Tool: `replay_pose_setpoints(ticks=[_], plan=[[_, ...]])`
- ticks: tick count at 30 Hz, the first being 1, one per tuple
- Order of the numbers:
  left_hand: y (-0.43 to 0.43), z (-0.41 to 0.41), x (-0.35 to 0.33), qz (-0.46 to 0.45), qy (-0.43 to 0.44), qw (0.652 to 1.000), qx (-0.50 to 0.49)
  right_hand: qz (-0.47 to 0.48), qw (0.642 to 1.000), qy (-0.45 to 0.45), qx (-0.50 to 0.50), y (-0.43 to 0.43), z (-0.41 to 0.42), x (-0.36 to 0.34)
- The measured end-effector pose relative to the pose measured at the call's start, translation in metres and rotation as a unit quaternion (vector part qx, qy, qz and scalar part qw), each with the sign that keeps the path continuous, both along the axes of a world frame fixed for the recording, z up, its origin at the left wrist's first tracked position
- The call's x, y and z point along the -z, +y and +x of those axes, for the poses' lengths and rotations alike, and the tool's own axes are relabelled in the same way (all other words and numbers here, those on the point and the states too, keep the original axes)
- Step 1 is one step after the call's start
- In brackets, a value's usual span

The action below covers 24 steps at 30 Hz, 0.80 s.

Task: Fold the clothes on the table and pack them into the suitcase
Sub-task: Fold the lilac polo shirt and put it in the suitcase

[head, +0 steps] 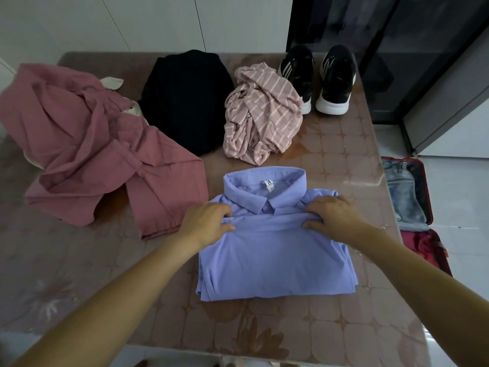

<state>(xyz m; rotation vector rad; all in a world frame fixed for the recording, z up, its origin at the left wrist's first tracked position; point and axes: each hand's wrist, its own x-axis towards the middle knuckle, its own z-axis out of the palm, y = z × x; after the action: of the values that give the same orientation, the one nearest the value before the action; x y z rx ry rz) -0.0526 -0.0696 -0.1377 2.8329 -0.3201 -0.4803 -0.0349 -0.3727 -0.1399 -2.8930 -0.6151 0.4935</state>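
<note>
A light blue collared shirt (275,250) lies folded near the front middle of the table (344,160), collar facing away from me. My left hand (209,221) pinches the left end of the folded-over edge just below the collar. My right hand (330,214) pinches the right end of that same edge. A crumpled pink garment (87,144) lies at the left, a black garment (185,99) at the back middle, and a pink striped garment (262,115) beside it. The open red suitcase (412,197) sits on the floor at the right, with a grey-blue garment inside.
A pair of black and white sneakers (317,78) stands at the table's back right corner. A dark glass-fronted cabinet (397,49) rises behind the table. White wall panels are at the back left. The table's right edge runs beside the suitcase.
</note>
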Motion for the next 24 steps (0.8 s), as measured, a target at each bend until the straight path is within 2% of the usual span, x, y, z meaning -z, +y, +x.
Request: replay_pose_setpoints(ticks=[2,4,5,8,9,11,13,16,19,22,24], plan=[[0.001,0.01,-0.003,-0.044,-0.056,0.997,-0.02,0.067,0.994,-0.048,0.076,0.003,0.007,-0.004],[0.0,0.025,-0.008,-0.088,-0.103,0.989,-0.054,0.149,0.972,-0.077,0.164,0.01,0.02,-0.009],[-0.002,0.034,-0.01,-0.096,-0.095,0.989,-0.067,0.159,0.967,-0.067,0.186,0.015,0.027,-0.012],[-0.007,0.055,-0.008,-0.1,0.018,0.991,-0.09,0.142,0.969,0.021,0.203,0.026,0.047,-0.008],[-0.008,0.059,-0.007,-0.117,0.039,0.987,-0.104,0.132,0.97,0.026,0.201,0.028,0.051,-0.004],[-0.011,0.061,-0.012,-0.149,0.028,0.979,-0.133,0.123,0.97,-0.005,0.21,0.028,0.052,-0.002],[-0.012,0.053,-0.018,-0.159,-0.026,0.98,-0.113,0.153,0.965,-0.037,0.21,0.023,0.047,-0.005],[-0.009,0.026,-0.028,-0.176,-0.134,0.975,-0.008,0.202,0.961,-0.12,0.143,0.01,0.022,-0.011],[-0.001,-0.013,-0.027,-0.151,-0.212,0.958,0.119,0.197,0.948,-0.249,0.001,-0.004,-0.013,-0.009],[0.008,-0.042,-0.001,-0.026,-0.225,0.943,0.242,0.135,0.944,-0.28,-0.112,-0.015,-0.04,0.011],[0.013,-0.048,0.01,0.016,-0.194,0.949,0.248,0.12,0.947,-0.259,-0.147,-0.018,-0.047,0.02]])
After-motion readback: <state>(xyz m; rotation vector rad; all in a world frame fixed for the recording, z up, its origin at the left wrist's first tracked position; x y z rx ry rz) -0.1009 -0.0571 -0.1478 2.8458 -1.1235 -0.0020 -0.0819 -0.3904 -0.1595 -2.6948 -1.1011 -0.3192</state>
